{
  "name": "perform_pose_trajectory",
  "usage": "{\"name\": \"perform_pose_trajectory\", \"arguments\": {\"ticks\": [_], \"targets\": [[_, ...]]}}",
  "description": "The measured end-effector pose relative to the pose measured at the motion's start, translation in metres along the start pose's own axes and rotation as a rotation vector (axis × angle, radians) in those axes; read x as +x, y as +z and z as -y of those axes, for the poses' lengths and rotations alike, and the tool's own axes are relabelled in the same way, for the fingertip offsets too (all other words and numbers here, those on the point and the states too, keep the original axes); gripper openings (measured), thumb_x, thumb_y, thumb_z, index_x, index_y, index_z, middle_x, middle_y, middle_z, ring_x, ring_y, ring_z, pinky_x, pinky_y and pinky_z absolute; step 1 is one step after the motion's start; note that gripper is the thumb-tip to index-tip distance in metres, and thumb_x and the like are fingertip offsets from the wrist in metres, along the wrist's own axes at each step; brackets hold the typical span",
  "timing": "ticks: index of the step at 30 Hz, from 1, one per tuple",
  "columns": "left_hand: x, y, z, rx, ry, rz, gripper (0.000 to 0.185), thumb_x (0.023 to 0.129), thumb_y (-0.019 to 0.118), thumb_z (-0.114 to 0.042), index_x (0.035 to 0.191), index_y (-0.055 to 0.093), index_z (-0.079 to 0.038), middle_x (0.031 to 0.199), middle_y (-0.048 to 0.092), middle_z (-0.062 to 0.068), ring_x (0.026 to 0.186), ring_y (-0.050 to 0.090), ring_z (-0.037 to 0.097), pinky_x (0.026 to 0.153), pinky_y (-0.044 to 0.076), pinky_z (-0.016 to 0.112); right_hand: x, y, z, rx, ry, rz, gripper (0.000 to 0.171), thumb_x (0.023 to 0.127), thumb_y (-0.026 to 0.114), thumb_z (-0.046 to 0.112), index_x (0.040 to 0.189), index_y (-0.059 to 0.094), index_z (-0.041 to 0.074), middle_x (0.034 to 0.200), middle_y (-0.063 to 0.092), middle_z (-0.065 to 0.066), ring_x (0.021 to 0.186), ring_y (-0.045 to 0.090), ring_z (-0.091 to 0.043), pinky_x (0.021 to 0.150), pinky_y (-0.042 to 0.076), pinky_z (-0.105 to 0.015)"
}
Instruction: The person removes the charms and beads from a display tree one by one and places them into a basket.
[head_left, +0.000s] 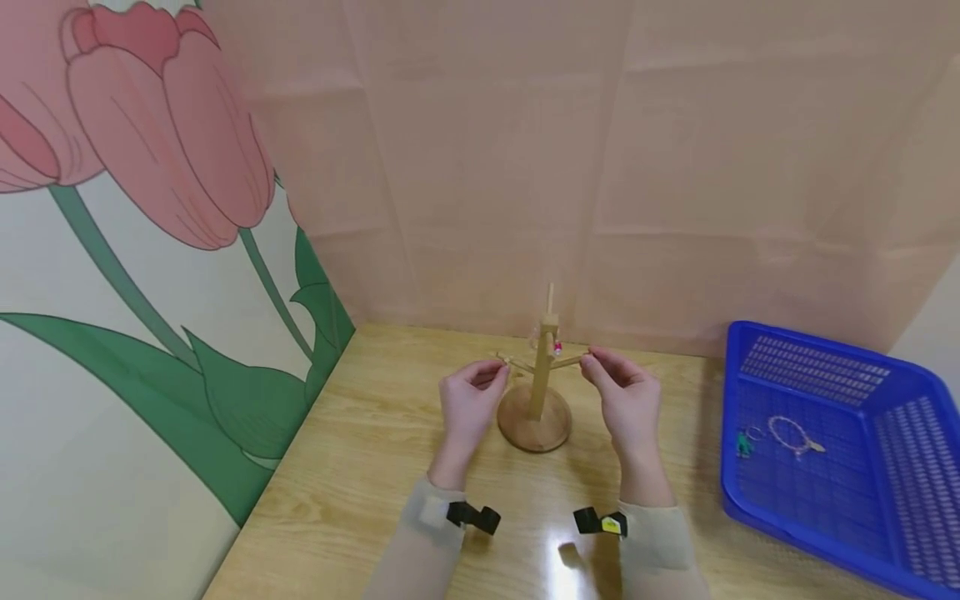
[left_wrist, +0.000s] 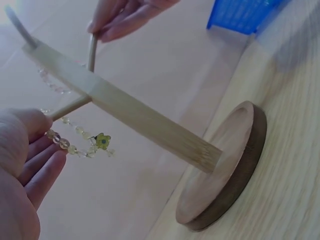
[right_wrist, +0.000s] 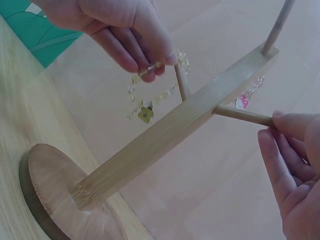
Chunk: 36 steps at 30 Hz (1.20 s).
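Observation:
A wooden jewelry stand [head_left: 539, 379] with a round base [left_wrist: 242, 172] stands upright on the table. At the end of its left peg [right_wrist: 182, 82], my left hand [head_left: 468, 404] pinches a yellow beaded bracelet [left_wrist: 80, 131] with a green flower charm [right_wrist: 145, 114]. The beads loop about that peg, though the fingers partly hide them. My right hand [head_left: 632, 404] pinches the tip of the right peg [right_wrist: 245, 115] between thumb and index finger. Behind the post hangs a pale pink beaded bracelet [left_wrist: 47, 80] with a pink charm [right_wrist: 242, 102].
To the right sits a blue plastic basket [head_left: 810, 533]. Inside it lie a pink beaded bracelet [head_left: 787, 435] and a ring with a green figure charm [head_left: 744, 444]. A pink cloth [head_left: 495, 167] hangs behind the wooden table [head_left: 360, 467]; a tulip-print panel [head_left: 150, 350] is at left.

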<state>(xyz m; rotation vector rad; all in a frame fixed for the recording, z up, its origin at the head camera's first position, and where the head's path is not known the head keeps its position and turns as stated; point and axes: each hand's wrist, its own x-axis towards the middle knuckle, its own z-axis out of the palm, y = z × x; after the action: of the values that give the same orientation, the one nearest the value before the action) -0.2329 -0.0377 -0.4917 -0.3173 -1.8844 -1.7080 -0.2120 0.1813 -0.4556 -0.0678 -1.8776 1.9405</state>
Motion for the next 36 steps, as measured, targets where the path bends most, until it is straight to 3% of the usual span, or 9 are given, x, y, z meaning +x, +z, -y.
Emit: {"name": "perform_pose_trajectory", "arguments": {"ticks": [8, 15, 18, 29, 36], "targets": [[0.006, -0.006, -0.005, -0.007, -0.031, -0.076, 0.006, 0.089, 0.085, 0.005, 0.094, 0.081, 0.006, 0.090, 0.080, 0.017, 0.079, 0.079, 0.033, 0.070, 0.065, 0.022, 0.000, -0.002, 0.001, -0.015, 0.005, 0.002, 0.029, 0.097, 0.084, 0.017, 0.117, 0.079, -0.003, 0.098, 0.080, -0.001, 0.086, 0.077, -0.010, 0.082, 0.064, -0.019], [0.013, -0.013, -0.037, -0.006, -0.002, -0.125, 0.005, 0.088, 0.080, 0.014, 0.092, 0.077, 0.015, 0.088, 0.077, 0.027, 0.079, 0.077, 0.045, 0.070, 0.062, 0.015, 0.000, -0.004, 0.002, -0.035, -0.005, 0.009, 0.029, 0.097, 0.084, 0.019, 0.116, 0.079, -0.002, 0.096, 0.080, -0.001, 0.085, 0.077, -0.011, 0.082, 0.064, -0.020], [0.016, -0.018, -0.044, -0.003, 0.017, -0.124, 0.006, 0.088, 0.080, 0.015, 0.093, 0.077, 0.015, 0.089, 0.077, 0.027, 0.079, 0.078, 0.045, 0.071, 0.062, 0.015, 0.000, -0.004, 0.002, -0.032, -0.009, 0.011, 0.029, 0.097, 0.084, 0.018, 0.116, 0.079, -0.003, 0.096, 0.080, -0.001, 0.085, 0.077, -0.010, 0.082, 0.064, -0.020], [0.017, -0.033, -0.041, 0.058, 0.041, -0.092, 0.006, 0.088, 0.081, 0.013, 0.093, 0.078, 0.013, 0.088, 0.078, 0.026, 0.078, 0.078, 0.042, 0.070, 0.061, 0.013, 0.002, -0.009, 0.009, -0.054, -0.040, 0.028, 0.033, 0.097, 0.084, 0.017, 0.119, 0.078, -0.006, 0.098, 0.081, 0.004, 0.085, 0.076, -0.007, 0.080, 0.063, -0.018], [0.023, -0.045, -0.057, 0.062, 0.040, -0.077, 0.006, 0.088, 0.081, 0.014, 0.092, 0.077, 0.013, 0.088, 0.077, 0.026, 0.079, 0.077, 0.044, 0.070, 0.060, 0.011, 0.002, -0.023, 0.026, -0.085, -0.092, 0.008, 0.031, 0.096, 0.084, 0.016, 0.118, 0.079, -0.005, 0.096, 0.080, 0.006, 0.085, 0.075, -0.006, 0.075, 0.061, -0.015]]}}
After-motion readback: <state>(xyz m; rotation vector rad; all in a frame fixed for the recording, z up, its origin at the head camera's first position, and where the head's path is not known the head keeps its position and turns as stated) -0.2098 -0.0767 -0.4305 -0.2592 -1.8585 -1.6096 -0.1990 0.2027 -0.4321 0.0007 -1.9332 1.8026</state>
